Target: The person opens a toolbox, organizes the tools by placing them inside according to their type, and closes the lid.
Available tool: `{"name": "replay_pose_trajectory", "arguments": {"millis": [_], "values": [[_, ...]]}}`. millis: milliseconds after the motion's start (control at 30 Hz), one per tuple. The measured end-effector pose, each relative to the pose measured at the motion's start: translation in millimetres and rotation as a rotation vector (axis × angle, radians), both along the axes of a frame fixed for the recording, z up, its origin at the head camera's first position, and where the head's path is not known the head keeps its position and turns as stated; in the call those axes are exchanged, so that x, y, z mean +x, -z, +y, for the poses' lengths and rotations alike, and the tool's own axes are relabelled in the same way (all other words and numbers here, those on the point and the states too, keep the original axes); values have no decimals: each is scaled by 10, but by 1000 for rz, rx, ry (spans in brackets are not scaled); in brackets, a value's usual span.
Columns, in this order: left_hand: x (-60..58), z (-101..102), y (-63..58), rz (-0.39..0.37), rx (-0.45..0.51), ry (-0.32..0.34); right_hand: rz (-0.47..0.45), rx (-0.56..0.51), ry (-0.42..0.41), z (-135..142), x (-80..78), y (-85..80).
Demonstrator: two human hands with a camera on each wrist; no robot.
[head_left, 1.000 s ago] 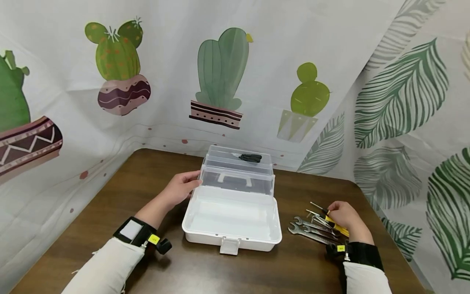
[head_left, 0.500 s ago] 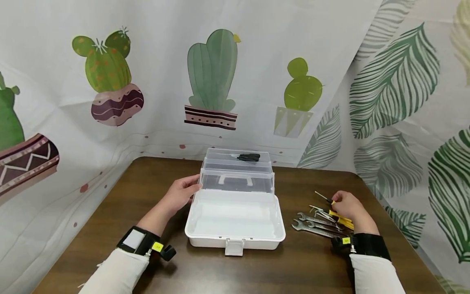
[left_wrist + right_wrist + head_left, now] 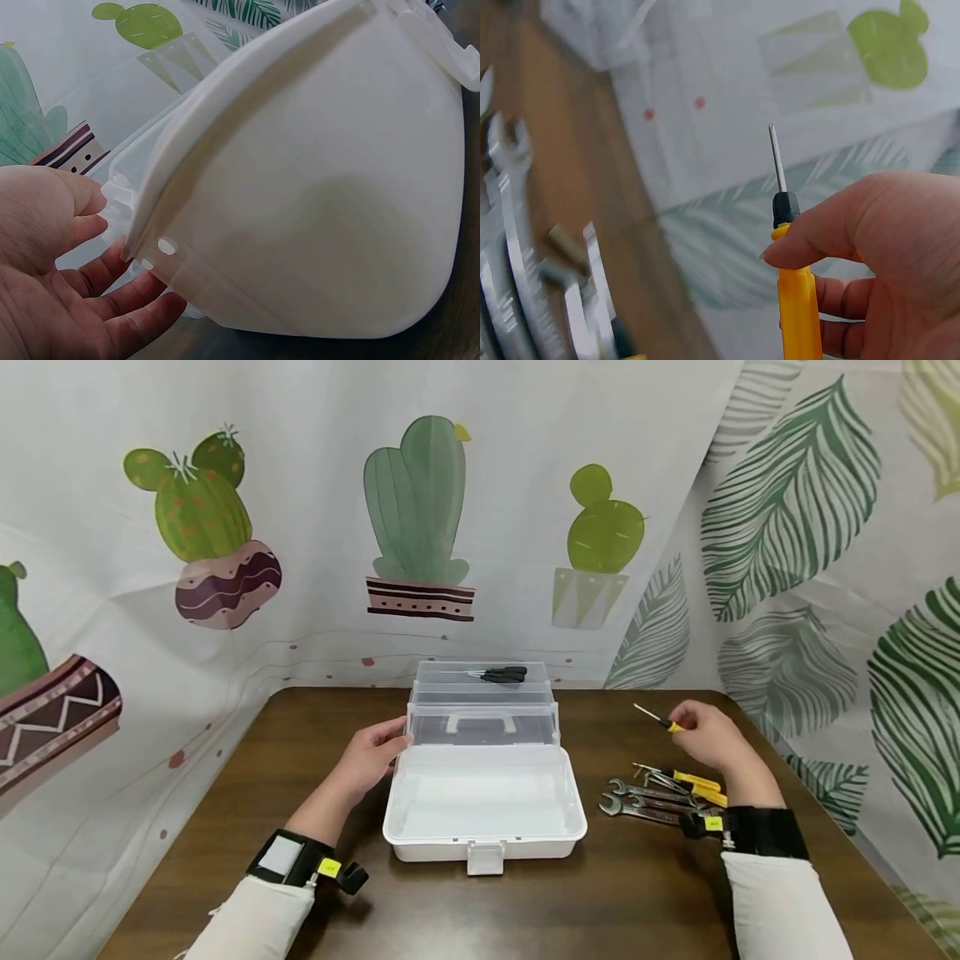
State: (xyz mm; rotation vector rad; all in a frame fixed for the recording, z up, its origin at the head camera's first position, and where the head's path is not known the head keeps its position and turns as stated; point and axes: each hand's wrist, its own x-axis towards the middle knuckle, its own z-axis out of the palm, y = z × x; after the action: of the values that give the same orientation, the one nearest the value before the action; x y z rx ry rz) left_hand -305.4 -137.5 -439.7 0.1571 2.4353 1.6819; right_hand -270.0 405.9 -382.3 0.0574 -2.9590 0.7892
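Yellow-handled screwdriver (image 3: pixel 800 309), gripped in right hand (image 3: pixel 711 740). White toolbox (image 3: pixel 431 851), unlidded, hinge side held by left hand (image 3: pixel 366 757). Wrenches (image 3: pixel 647 812) on surface (image 3: pixel 525 914).

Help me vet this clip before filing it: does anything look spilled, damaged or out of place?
Nothing looks spilled or damaged. The only untidy spot is right of the open white toolbox, where wrenches and yellow-handled screwdrivers lie loosely heaped together. The held screwdriver in the right hand shows nothing odd.

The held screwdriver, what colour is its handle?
The handle is yellow with a black collar, best seen in the right wrist view.
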Motion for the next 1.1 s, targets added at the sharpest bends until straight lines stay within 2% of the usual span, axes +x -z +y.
{"name": "replay_pose_trajectory", "arguments": {"millis": [367,500,733,933,1100], "values": [[6,13,-13,-5,-7,-15,129,36,-153,-388,-138,-766],[1,45,-13,7,3,-14,185,48,-210,-578,-224,-982],[-12,84,1,-10,-10,-17,186,90,-332,-974,-431,-1103],[-34,103,-39,6,-4,3,190,144,-428,-1361,-673,-1154],[-4,68,-7,-8,3,-8,107,198,-508,-1717,-866,-1119]]}}
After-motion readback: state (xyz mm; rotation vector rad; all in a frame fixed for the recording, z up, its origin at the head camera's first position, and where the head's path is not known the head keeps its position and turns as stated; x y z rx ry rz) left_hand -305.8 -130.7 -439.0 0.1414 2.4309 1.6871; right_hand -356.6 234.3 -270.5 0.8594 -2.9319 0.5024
